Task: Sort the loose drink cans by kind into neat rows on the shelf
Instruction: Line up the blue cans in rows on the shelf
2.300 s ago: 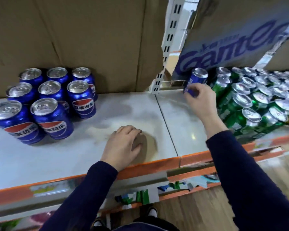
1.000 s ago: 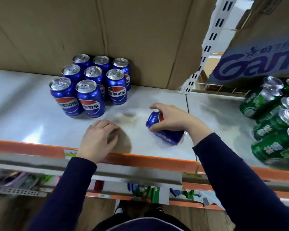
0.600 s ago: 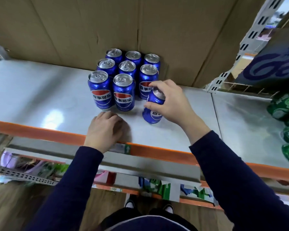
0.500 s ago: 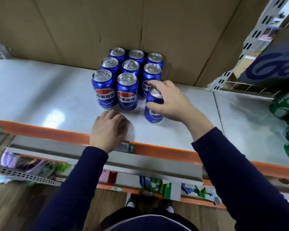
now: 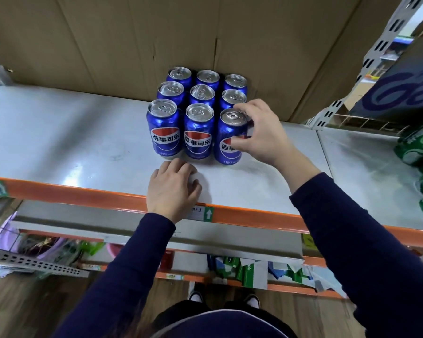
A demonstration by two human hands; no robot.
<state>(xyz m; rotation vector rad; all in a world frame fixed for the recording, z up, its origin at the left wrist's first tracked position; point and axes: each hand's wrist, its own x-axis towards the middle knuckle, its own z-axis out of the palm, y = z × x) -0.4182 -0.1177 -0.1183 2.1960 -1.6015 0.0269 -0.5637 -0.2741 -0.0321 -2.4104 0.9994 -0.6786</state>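
Note:
Several blue cola cans (image 5: 166,129) stand upright in a tight three-by-three block on the grey metal shelf (image 5: 59,147), against the cardboard back wall. My right hand (image 5: 261,135) grips the front right blue can (image 5: 226,148), which stands on the shelf beside the middle front can (image 5: 198,130). My left hand (image 5: 172,189) rests knuckles-up on the shelf near its orange front edge, fingers curled under, holding nothing that I can see. Green cans (image 5: 418,147) lie heaped at the far right.
A cardboard sheet (image 5: 132,40) backs the shelf. A perforated white upright (image 5: 366,67) and a blue printed box (image 5: 405,93) separate the right bay. The orange shelf lip (image 5: 242,214) carries a price label. Lower shelves hold packaged goods.
My right hand carried a blue can from the green pile on the right to the blue block. It now stands upright as the front right can, with my hand still around it. My left hand stayed put.

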